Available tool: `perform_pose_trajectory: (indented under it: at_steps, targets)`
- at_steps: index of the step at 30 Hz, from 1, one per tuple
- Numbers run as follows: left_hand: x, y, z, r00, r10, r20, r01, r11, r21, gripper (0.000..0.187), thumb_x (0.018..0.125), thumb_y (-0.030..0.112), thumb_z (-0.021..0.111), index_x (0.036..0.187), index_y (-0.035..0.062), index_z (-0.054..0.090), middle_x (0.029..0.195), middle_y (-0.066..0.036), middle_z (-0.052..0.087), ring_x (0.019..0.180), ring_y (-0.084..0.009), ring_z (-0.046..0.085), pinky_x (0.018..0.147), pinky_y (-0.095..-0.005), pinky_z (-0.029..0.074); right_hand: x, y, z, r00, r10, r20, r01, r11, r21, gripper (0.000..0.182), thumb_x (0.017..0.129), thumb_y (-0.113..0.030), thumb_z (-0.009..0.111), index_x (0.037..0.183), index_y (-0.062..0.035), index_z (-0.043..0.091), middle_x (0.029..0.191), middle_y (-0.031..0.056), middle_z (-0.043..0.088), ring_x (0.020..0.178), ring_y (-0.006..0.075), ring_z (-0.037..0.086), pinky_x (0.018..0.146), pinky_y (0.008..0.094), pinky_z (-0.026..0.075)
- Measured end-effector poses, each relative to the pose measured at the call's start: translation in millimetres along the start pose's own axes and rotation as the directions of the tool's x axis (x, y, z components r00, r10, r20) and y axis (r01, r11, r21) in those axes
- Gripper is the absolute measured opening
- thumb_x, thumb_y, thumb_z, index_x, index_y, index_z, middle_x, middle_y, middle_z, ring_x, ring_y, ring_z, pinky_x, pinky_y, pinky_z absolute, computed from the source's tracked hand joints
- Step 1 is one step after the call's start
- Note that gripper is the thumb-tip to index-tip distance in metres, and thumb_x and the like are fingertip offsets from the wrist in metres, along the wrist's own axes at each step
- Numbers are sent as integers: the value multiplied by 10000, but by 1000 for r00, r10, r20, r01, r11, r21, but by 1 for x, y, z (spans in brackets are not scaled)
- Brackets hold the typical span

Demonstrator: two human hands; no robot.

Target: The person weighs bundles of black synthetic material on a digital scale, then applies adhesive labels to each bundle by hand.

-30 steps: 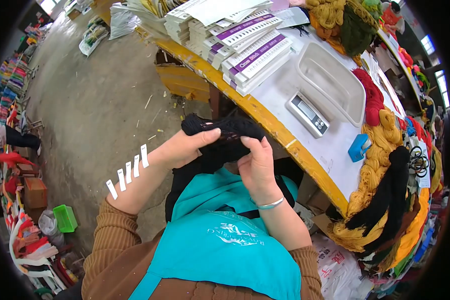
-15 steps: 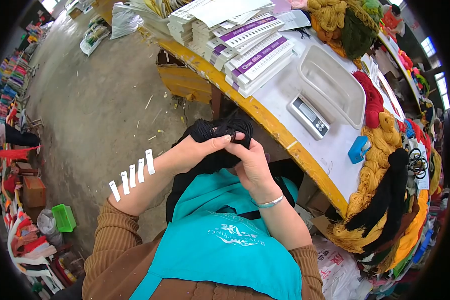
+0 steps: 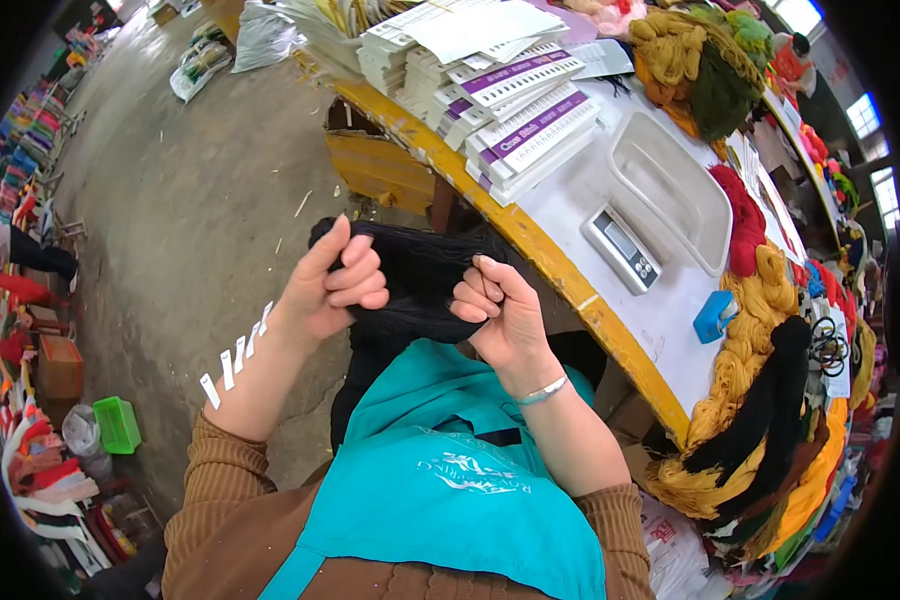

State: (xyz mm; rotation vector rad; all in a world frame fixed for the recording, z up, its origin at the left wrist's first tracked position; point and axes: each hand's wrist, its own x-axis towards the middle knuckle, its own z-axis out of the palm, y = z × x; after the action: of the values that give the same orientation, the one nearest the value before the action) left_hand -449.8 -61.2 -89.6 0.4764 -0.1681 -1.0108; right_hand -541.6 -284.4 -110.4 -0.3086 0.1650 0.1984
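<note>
Both hands grip one bundle of black yarn [image 3: 420,270] in the centre of the frame, above the lap. The left hand [image 3: 332,285] is curled around the bundle's left end, fingers folded over the front and thumb pointing up along the end. The right hand [image 3: 500,310] is a closed fist on the bundle's right end, knuckles toward the camera. Between the two hands the yarn runs roughly level as a thick band, and more black yarn hangs from it down toward the teal apron [image 3: 450,480] in the lower middle.

Five white tags [image 3: 235,355] stick out in a row from the left forearm, left of centre. A silver bracelet [image 3: 542,391] circles the right wrist.

To the right of the hands runs the yellow edge of a table [image 3: 530,250], slanting from the upper middle to the lower right. On its white top sits a scale [image 3: 622,248] with a clear tray [image 3: 670,190] on it, upper right of the hands. A small blue object [image 3: 713,317] lies just below the scale. Stacks of white and purple cards [image 3: 510,110] fill the top centre. Skeins of yellow, red, black and green yarn [image 3: 760,300] are piled along the right side. Bare concrete floor [image 3: 170,190] takes up the upper left, with coloured yarn heaps along the far left edge.
</note>
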Motion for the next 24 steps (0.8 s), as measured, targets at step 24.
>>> perform_pose_trajectory:
  at_steps: [24]
  targets:
    - [-403, 74, -273, -237, 471, -850, -734, 486, 474, 478, 1038, 389, 437, 610, 190, 362, 490, 70, 274, 400, -82, 214, 374, -229, 228, 83, -215, 246, 903, -283, 323, 423, 463, -779, 201, 1014, -229, 556, 962, -43, 613, 568, -108, 298, 448, -7, 236, 373, 168, 167]
